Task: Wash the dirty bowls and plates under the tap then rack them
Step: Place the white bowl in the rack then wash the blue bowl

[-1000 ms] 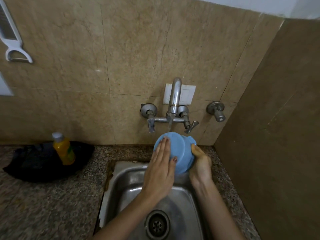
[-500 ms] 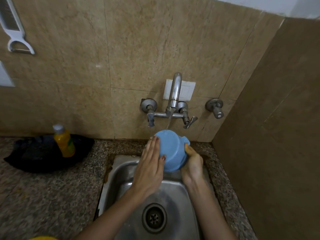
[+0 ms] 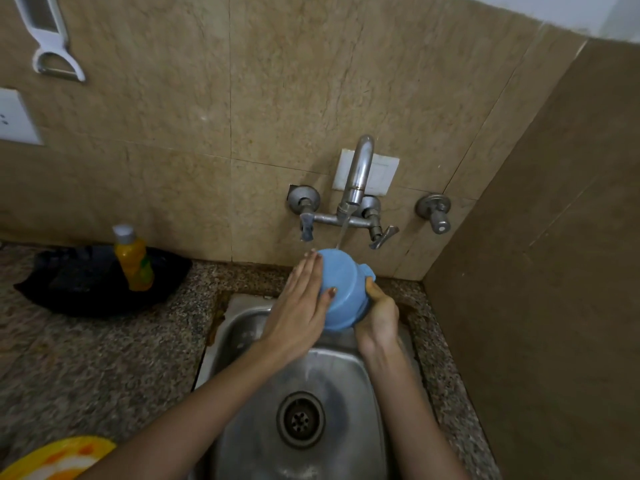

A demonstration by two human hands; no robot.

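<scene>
A blue bowl is held bottom-up over the steel sink, right under the tap. A thin stream of water falls from the spout onto the bowl's far edge. My right hand grips the bowl's right rim, thumb on the outside. My left hand lies flat against the bowl's left side, fingers straight and together. A yellow and orange plate shows at the bottom left corner, on the counter.
A yellow soap bottle stands on a black cloth on the granite counter left of the sink. A white peeler hangs on the wall at top left. A brown wall closes the right side.
The view has tilted down, so the sink drain and the yellow plate have come into sight. My left hand has slid leftward across the bowl's outside.
</scene>
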